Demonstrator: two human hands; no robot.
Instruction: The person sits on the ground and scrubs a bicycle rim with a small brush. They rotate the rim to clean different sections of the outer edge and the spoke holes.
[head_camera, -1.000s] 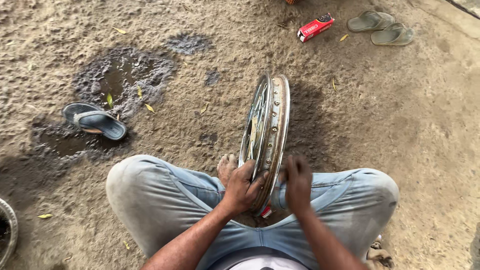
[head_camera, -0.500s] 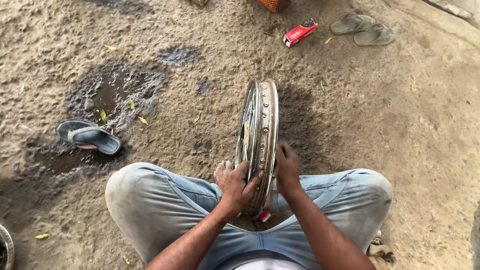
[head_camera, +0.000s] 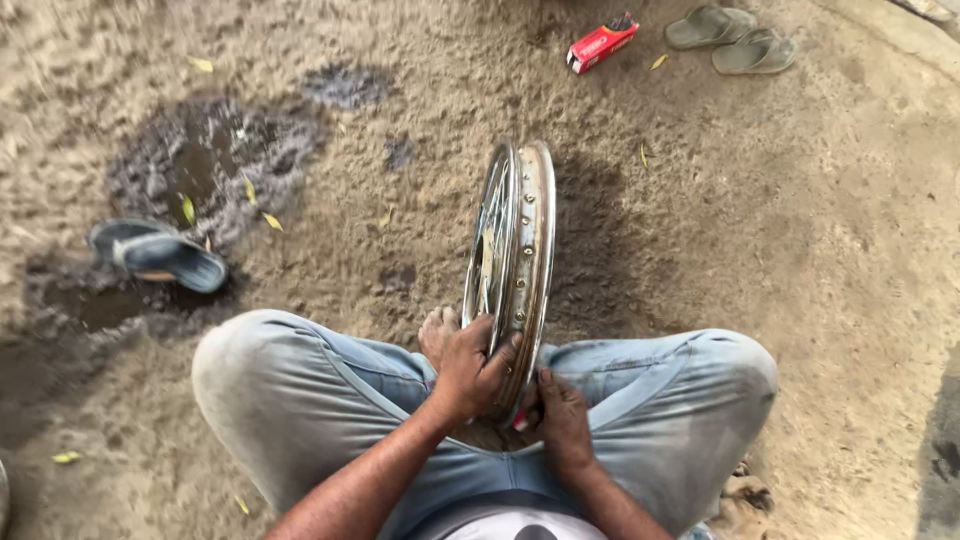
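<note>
wheel rim's (head_camera: 520, 270) bottom hidden behind hands, tiny red object unidentifiable

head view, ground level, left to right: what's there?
blue sandal → wet patch → wheel rim, upright on edge, left hand and right hand on its near part → red box → pair of grey-green sandals.
</note>
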